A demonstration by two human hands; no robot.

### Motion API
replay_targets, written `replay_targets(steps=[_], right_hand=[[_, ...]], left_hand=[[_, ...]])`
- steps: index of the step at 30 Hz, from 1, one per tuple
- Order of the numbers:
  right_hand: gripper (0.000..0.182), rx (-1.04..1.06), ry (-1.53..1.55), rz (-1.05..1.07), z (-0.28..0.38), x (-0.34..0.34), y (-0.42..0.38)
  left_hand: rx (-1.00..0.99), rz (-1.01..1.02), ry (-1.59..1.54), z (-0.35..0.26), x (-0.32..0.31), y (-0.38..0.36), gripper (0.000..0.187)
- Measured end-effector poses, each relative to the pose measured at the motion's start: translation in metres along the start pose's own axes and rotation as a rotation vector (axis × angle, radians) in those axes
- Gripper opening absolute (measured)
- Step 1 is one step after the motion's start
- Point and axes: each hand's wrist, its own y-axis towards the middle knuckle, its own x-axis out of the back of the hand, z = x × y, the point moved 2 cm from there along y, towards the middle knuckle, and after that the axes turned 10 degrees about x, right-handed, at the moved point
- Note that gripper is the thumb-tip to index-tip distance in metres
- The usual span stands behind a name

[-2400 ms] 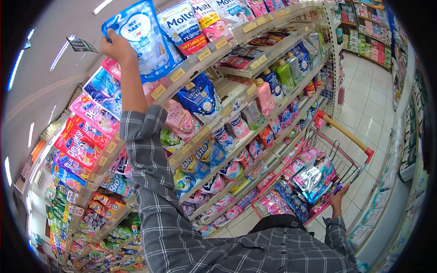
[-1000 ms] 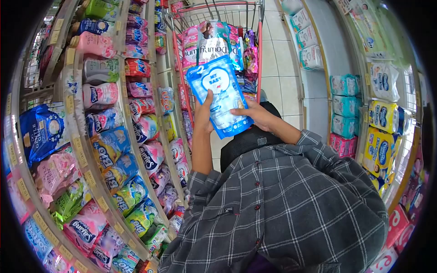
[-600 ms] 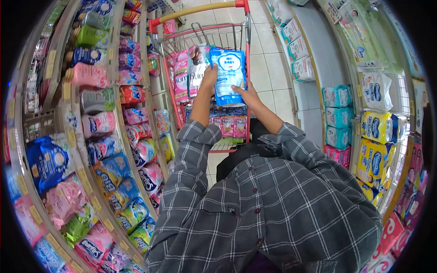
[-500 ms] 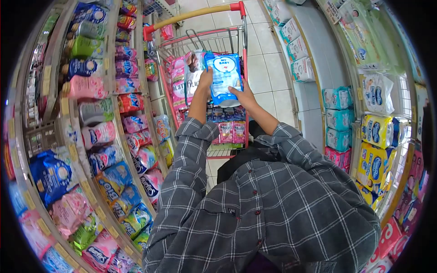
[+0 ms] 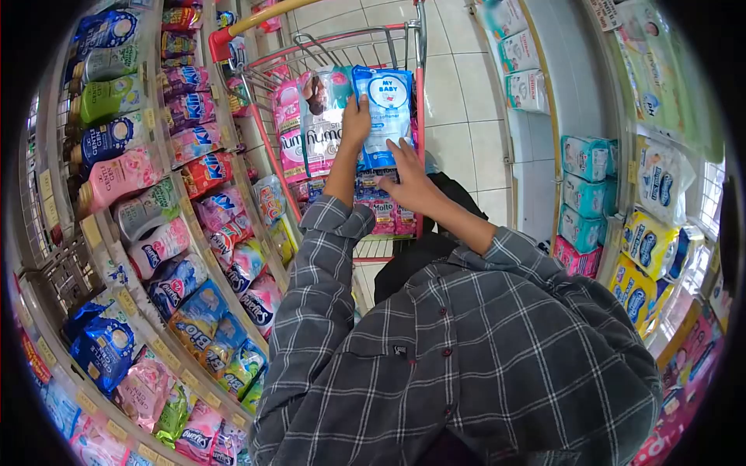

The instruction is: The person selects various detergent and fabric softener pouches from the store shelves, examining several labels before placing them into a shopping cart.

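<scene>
A blue and white "MY BABY" pouch [image 5: 388, 101] stands in the upper part of the red-edged shopping cart [image 5: 420, 78]. My left hand [image 5: 357, 124] grips the pouch's left edge, thumb on its front. My right hand [image 5: 408, 180] lies at the pouch's lower front, its fingers apart and fingertips touching the surface. Left of the pouch is a large pack with dark lettering [image 5: 322, 144], with a pink pack [image 5: 291, 159] beside it. Pink "Molto" packets [image 5: 385, 217] lie lower in the cart, below my hands.
Shelves on the left hold rows of detergent and softener pouches [image 5: 124, 177]. On the right, shelves carry teal packs [image 5: 583, 190], yellow diaper packs [image 5: 643, 241] and white packs [image 5: 527, 91]. The cart's yellow handle [image 5: 272, 11] is at the top.
The pouch has shifted slightly up and right beside the large pack. My right hand has loosened from its lower right edge and spread its fingers. The camera view has shifted.
</scene>
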Motion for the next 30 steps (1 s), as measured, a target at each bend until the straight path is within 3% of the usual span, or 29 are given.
replay_targets(steps=[2, 5, 6, 9, 13, 19, 24, 30], right_hand=[[0.079, 0.089, -0.031, -0.053, 0.003, 0.003, 0.005], [0.077, 0.197, -0.174, -0.115, -0.001, 0.001, 0.022], [0.077, 0.228, -0.238, -0.130, -0.004, 0.001, 0.029], [0.079, 0.262, -0.516, -0.155, -0.025, -0.011, 0.041], [0.082, 0.257, -0.669, -0.054, -0.035, -0.024, 0.043], [0.080, 0.218, -0.627, -0.064, -0.031, -0.024, 0.029], [0.087, 0.284, -0.757, 0.101, -0.019, -0.027, -0.004], [0.090, 0.278, -0.688, 0.153, -0.020, -0.021, -0.005]], left_hand=[[-0.035, -0.001, 0.000, 0.006, -0.005, -0.001, 0.051], [0.023, -0.100, 0.175, -0.047, 0.011, -0.036, 0.053], [-0.185, -0.181, 0.067, -0.049, 0.016, -0.037, 0.049], [-0.533, -0.231, 0.423, -0.070, 0.021, -0.037, 0.045], [-0.642, -0.138, 1.034, -0.027, 0.001, -0.015, 0.055], [-0.644, -0.213, 1.131, -0.010, 0.001, -0.015, 0.057], [-0.654, -0.291, 1.095, -0.016, 0.001, -0.021, 0.058], [-0.502, -0.358, 0.986, -0.002, 0.019, -0.077, 0.059]])
